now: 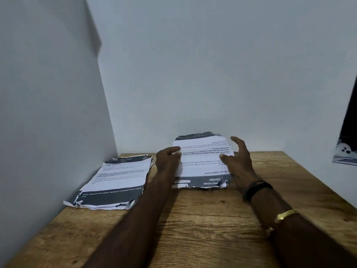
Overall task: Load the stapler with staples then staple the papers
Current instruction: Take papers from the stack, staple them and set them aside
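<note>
A bundle of printed sheets (202, 159) stands nearly upright on its bottom edge in the middle of the wooden table (193, 219), with its text upside down and its lower edge torn. My left hand (168, 161) grips its left edge, thumb on the front. At the bundle's right edge my right hand (237, 159) has its fingers spread, and the thumb touches the paper. A second stack of papers (114, 180) lies flat at the table's left. Something small and metallic (209, 189) shows under the upright bundle. No stapler is in view.
White walls close off the table at the left and the back. A dark object with a printed cloth or picture (345, 147) hangs at the right edge. My right wrist carries a black band and a gold bangle.
</note>
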Motion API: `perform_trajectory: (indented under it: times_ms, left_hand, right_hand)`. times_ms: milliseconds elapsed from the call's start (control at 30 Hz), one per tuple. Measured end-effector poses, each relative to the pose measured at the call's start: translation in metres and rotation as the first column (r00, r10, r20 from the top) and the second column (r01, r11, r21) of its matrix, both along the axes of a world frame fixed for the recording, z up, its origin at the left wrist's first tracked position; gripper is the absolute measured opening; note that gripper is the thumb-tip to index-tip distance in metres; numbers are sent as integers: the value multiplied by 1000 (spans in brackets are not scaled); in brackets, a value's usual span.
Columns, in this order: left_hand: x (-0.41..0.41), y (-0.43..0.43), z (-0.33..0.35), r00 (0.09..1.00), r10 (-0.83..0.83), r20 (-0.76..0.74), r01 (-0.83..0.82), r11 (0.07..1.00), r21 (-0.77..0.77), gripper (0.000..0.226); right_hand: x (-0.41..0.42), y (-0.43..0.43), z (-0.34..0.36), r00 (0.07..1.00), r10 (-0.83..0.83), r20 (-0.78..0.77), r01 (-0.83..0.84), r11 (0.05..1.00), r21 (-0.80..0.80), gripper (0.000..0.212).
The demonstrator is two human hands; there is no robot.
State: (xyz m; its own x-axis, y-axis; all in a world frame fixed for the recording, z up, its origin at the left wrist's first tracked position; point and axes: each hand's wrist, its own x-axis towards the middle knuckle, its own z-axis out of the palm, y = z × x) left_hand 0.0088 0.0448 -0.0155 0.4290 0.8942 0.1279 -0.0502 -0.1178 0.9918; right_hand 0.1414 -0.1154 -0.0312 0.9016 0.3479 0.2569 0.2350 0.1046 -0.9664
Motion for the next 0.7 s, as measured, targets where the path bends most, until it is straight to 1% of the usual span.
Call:
perform_trajectory:
  times_ms: [67,167,200,267,333,367,467,533,600,633,667,700]
  left_hand:
    - [0,2,-5,999,-26,26,26,1000,6,22]
    - [-4,4,-10,991,-117,71,115,993,24,22]
    - [-7,6,-12,989,-138,45,134,988,72,23]
    - [-10,11,-13,990,-135,-46,142,966,218,23]
    - [-14,13,-12,989,-107,-102,136,926,351,11]
    - [-16,13,-11,990,-86,-109,124,907,404,4]
    - [-17,19,-7,992,44,-115,28,827,561,7]
    - [-18,18,-3,992,114,-46,-63,797,601,9]
    - [-16,12,1,992,110,61,-124,792,598,12]
    - [-14,8,2,990,91,110,-138,799,585,14]
    - [-13,4,3,986,58,158,-136,826,547,19]
    - [-12,1,5,978,19,208,-117,874,472,26]
  right_hand:
    - [4,-4,0,1000,29,-2,-29,1000,2,59]
    - [10,-6,1,998,-26,58,31,996,-81,35]
    - [11,-7,1,994,-56,94,66,991,-115,29]
    - [11,-10,2,978,-102,181,134,975,-175,18]
    - [9,-13,5,956,-122,267,178,964,-197,10]
    - [7,-15,6,944,-130,304,195,962,-193,8]
    - [2,-17,16,889,-192,415,292,937,-191,7]
    - [-2,-18,23,842,-232,487,349,923,-163,9]
    - [-9,-17,29,806,-270,527,374,922,-99,8]
    - [-12,-16,32,796,-279,537,369,927,-66,7]
    - [-14,-15,35,796,-279,538,353,935,-36,7]
    - [-16,-14,37,806,-269,528,323,946,-11,6]
